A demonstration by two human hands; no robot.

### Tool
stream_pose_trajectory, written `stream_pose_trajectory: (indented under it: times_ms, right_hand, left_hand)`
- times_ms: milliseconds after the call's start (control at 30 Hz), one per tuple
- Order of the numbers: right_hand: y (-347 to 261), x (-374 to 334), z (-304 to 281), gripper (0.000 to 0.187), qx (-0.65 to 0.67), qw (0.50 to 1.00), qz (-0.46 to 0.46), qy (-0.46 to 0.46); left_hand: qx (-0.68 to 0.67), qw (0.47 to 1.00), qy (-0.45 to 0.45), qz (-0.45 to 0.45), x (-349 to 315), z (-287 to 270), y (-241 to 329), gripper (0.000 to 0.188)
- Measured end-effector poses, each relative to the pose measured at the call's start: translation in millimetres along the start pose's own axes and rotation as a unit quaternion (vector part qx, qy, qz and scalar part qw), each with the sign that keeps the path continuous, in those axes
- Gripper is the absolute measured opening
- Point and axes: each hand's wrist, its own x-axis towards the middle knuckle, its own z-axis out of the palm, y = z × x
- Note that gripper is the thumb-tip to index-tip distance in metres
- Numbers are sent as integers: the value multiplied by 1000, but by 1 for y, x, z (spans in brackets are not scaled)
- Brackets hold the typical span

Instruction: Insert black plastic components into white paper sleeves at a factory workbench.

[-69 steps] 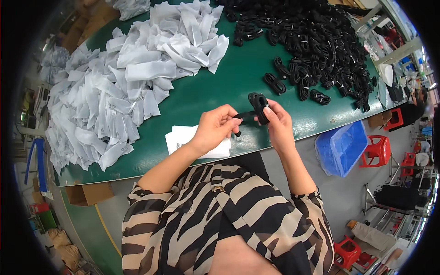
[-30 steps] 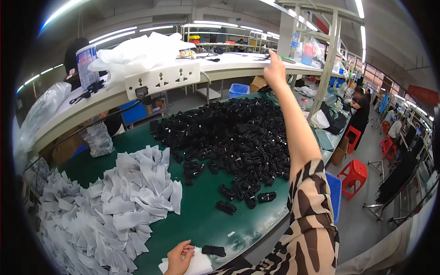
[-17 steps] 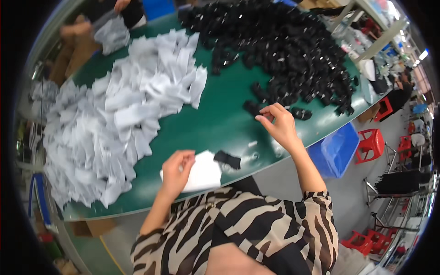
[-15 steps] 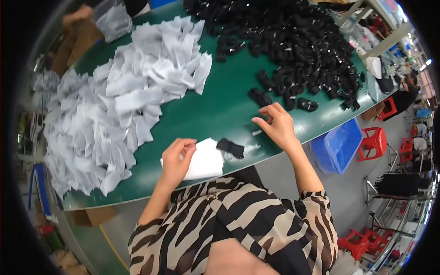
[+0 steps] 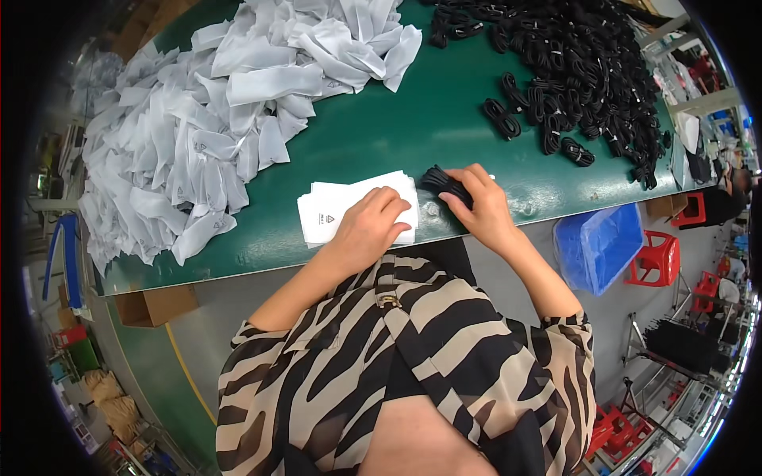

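Note:
My left hand [image 5: 371,227] lies over a stack of flat white pouches [image 5: 321,208] at the table's near edge. Its fingers are bent a little, with the thumb apart, and its fingertips touch the top pouch near the stack's right side. Just right of the stack, my right hand [image 5: 484,208] has thumb and fingers closed around a coiled black cable [image 5: 441,183] on the table. The cable's left end sticks out toward the pouches; the rest is partly hidden by my fingers.
A large heap of white pouches [image 5: 190,127] covers the table's left side. Many bundled black cables [image 5: 567,95] are piled at the far right of the green table [image 5: 373,135]. Beyond its near right edge are a blue lined bin [image 5: 599,246] and red stools [image 5: 657,258].
My right hand has come down and closed on the coiled cable beside the stack. My left hand has moved from the stack's left edge to its right part. The head view has shifted.

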Motion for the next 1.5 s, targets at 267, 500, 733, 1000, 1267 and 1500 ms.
stream_pose_trajectory:
  times_ms: [267,500,733,1000,1267,1500]
  right_hand:
    - [-14,-14,1,42,-27,998,-16,61]
    - [-24,-29,6,50,-118,985,-103,77]
    - [-20,-29,7,41,-97,981,-165,37]
    - [-21,-32,19,33,282,939,194,-39]
    - [-30,-18,16,40,162,978,-121,48]
    - [18,43,-13,22,-131,950,-74,272]
  left_hand:
    - [-88,992,35,-86,-1,9,-7,7]
    - [-210,948,30,-238,-1,9,-14,4]
    - [-221,947,20,-231,4,6,-8,5]
    - [-139,989,44,-25,17,-1,7,10]
    - [-139,988,39,-50,33,-18,9,9]
    - [-536,810,139,-193,51,-81,-48,11]
